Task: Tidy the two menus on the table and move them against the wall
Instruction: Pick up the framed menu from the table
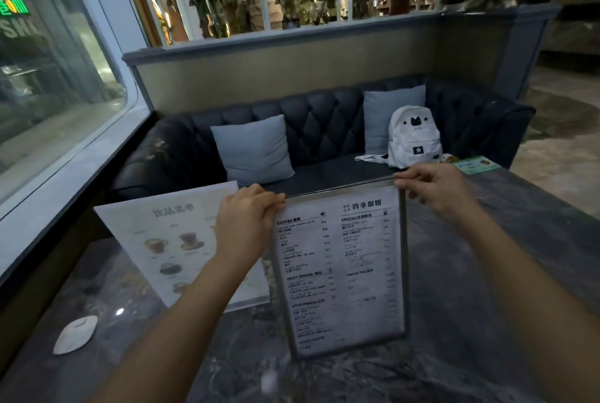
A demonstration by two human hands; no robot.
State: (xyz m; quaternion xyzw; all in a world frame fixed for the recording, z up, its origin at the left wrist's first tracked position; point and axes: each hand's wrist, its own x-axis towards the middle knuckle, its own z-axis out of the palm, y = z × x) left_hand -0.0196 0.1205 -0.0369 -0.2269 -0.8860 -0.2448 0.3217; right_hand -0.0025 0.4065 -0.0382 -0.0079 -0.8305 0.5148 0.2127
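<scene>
We've got the text menu (341,269) upright in front of us, both hands on its top edge: the left hand (246,217) pinches the top left corner, fingers curled over the rim, and the right hand (435,191) pinches the top right corner the same way, fingertips closed on the frame. Its foot looks to be resting on the dark marble table (487,272), though we can't tell for sure whether it is touching or just lifted. Behind our left arm stands the picture menu (168,240), tilted back, nearer the window ledge (65,181) on our left, and partly hidden by the arm. So by our reading we're on the first menu, gripped and ready to travel, with neither one against the wall yet. The next move calls for carrying this stand leftward, keeping it upright, and clearing the picture menu so the two frames don't knock. Then we'd want it square to the ledge, and the picture menu brought flush beside it. A small white object (76,334) lies near the left edge, well apart.
</scene>
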